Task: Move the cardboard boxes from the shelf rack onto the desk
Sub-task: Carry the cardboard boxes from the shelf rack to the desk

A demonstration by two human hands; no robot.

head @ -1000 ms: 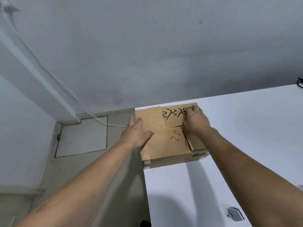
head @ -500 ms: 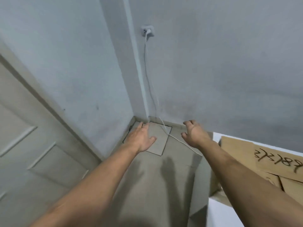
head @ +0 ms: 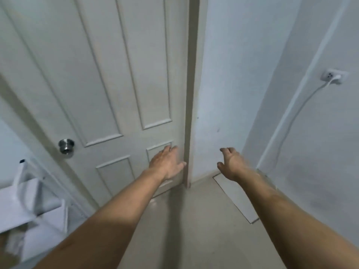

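Both of my arms reach forward in mid-air, empty. My left hand (head: 167, 164) is open with fingers spread, in front of the lower panel of a white door. My right hand (head: 232, 164) is open too, fingers slightly curled, in front of the wall corner. A white metal shelf rack (head: 29, 199) shows blurred at the lower left edge; a brownish shape at the very bottom left corner is too blurred to identify. The desk and the cardboard box are out of view.
A closed white panelled door (head: 108, 84) with a metal knob (head: 66, 146) fills the left half. On the right wall a socket (head: 334, 75) has a white cable (head: 291, 123) running down. Beige floor lies below with a floor hatch (head: 236, 197).
My hands let go of the cardboard box on the desk. My view swung left, past the wall corner to the door, and the rack came into view at the left.
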